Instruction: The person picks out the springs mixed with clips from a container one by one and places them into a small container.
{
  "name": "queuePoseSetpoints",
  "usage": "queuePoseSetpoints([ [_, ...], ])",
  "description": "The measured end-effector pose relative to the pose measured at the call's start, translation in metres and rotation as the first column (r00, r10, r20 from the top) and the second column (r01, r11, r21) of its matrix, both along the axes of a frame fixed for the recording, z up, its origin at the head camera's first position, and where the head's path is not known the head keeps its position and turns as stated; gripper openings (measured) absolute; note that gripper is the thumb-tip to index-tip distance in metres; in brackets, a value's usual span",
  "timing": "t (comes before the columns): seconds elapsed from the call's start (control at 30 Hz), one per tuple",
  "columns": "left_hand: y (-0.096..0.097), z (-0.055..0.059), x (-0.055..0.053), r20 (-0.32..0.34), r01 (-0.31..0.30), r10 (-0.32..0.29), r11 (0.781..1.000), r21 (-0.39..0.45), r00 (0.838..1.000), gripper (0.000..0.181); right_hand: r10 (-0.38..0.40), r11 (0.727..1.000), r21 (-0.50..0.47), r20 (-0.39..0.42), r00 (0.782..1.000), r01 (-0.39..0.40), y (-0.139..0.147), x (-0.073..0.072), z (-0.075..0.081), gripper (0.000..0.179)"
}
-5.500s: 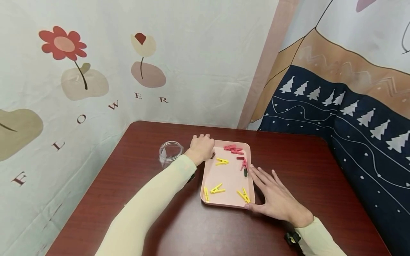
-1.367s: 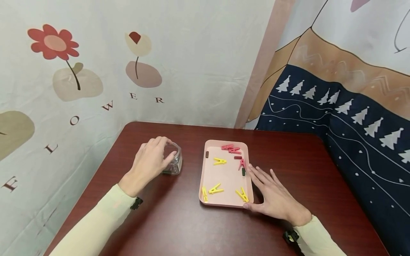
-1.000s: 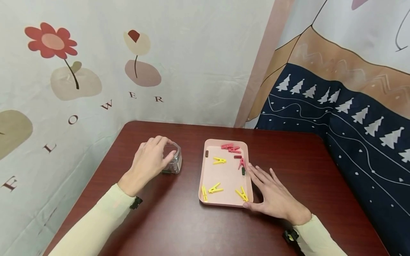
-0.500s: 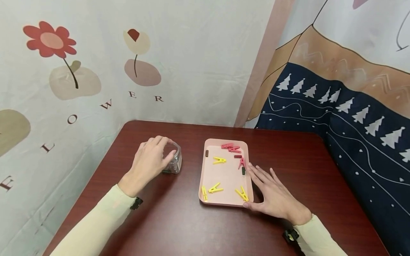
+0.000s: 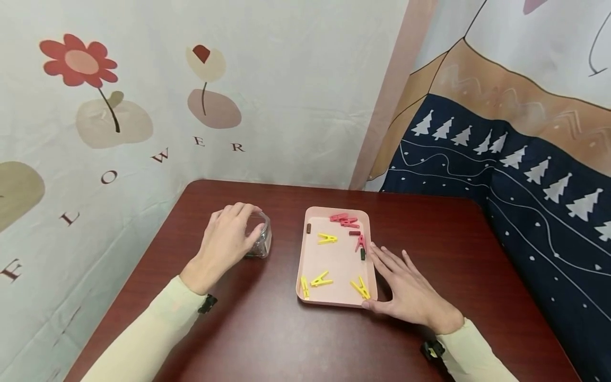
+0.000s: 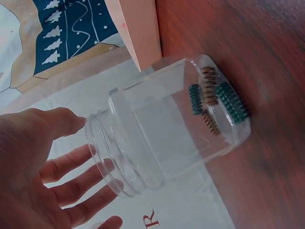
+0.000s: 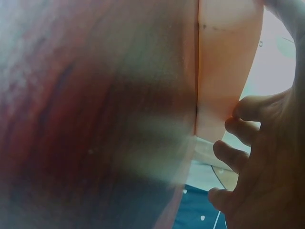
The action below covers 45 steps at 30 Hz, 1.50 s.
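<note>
A clear jar (image 5: 264, 241) stands upright left of the tray in the head view. My left hand (image 5: 224, 241) holds it at the mouth, thumb and fingers on opposite sides of the rim. Several green and brown springs, such as this green spring (image 6: 232, 102), lie in the jar's bottom. My right hand (image 5: 410, 292) rests against the right edge of the pink tray (image 5: 336, 262), fingers spread and fairly straight. In the tray are several yellow clothespins (image 5: 327, 239), red clothespins (image 5: 339, 217), a brown spring (image 5: 308, 228), a dark red spring (image 5: 355, 233) and a dark green spring (image 5: 363, 254).
Everything stands on a dark red-brown wooden table (image 5: 305, 339). Behind it hangs a pale cloth (image 5: 305, 106) with flower prints and letters. A dark blue cloth (image 5: 444, 170) with white trees hangs at the right.
My left hand was at the tray's upper left edge several seconds ago; it has since moved left to the jar's mouth. The right hand stays at the tray's edge.
</note>
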<state>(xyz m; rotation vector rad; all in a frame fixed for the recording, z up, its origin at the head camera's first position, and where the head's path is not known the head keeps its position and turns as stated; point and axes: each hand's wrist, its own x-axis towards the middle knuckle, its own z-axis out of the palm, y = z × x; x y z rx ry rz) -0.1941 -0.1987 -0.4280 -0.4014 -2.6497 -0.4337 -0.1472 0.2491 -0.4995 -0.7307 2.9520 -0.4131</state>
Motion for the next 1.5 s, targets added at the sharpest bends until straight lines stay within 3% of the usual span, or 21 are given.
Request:
queuePoseSetpoints([
  [0.63, 0.036, 0.004, 0.0, -0.104, 0.118, -0.117, 0.993, -0.001, 0.988, 0.032, 0.008, 1.0, -0.009, -0.023, 1.0, -0.009, 0.001, 0.002, 0.001, 0.125],
  [0.93, 0.049, 0.003, -0.001, -0.111, 0.158, -0.16, 0.987, -0.028, 0.981, 0.033, 0.009, 1.0, -0.011, -0.014, 1.0, -0.009, 0.001, 0.002, 0.0, 0.125],
  [1.2, 0.061, 0.003, -0.007, -0.079, 0.21, -0.212, 0.977, -0.033, 0.974, 0.033, 0.011, 1.0, -0.01, -0.003, 1.0, -0.011, 0.001, 0.002, 0.001, 0.124],
  [1.5, 0.074, 0.004, -0.013, -0.04, 0.22, -0.223, 0.973, -0.067, 0.974, 0.034, 0.015, 1.0, -0.015, -0.011, 1.0, -0.015, 0.0, 0.002, 0.001, 0.124],
])
